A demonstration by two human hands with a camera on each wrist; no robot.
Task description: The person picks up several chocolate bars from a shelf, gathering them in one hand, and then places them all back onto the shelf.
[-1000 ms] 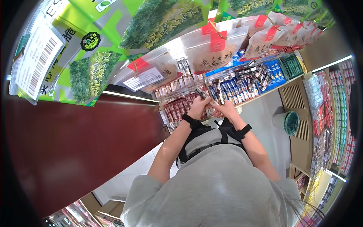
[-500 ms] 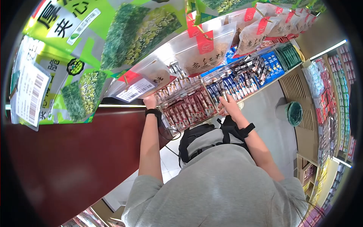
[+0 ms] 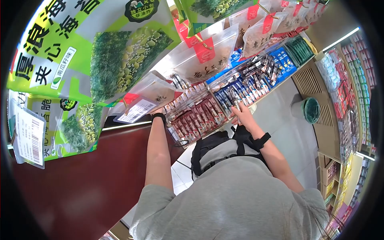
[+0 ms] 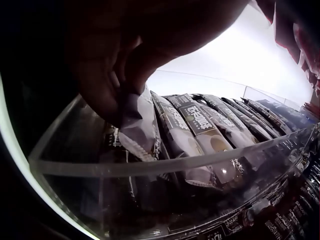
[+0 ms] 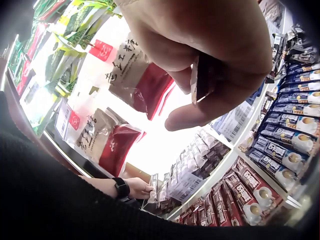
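Observation:
In the left wrist view my left hand point(image 4: 112, 65) pinches the top of a pale stick packet point(image 4: 141, 122) at the left end of a clear bin point(image 4: 100, 169). The same hand point(image 5: 138, 188) shows low in the right wrist view; in the head view it point(image 3: 158, 111) is partly hidden by a hanging price tag point(image 3: 138, 111). My right hand point(image 5: 215, 55) grips a slim packet point(image 5: 201, 82), seen nearly end-on, between thumb and fingers. From the head, this hand point(image 3: 245, 117) is in front of the blue stick packets point(image 3: 240, 91), right of the red ones point(image 3: 200, 116).
Large green snack bags point(image 3: 56, 52) and clear pouches with red labels point(image 3: 206, 56) hang above the bins. A dark red panel point(image 3: 92, 180) stands at left. On the floor at right is a bin with a green liner point(image 3: 311, 110), beside more stocked shelves point(image 3: 358, 92).
My left hand has left the right hand and moved left to the pale packets, where it now pinches one. The right hand still holds its packet. The head view has shifted, bringing the green bags lower.

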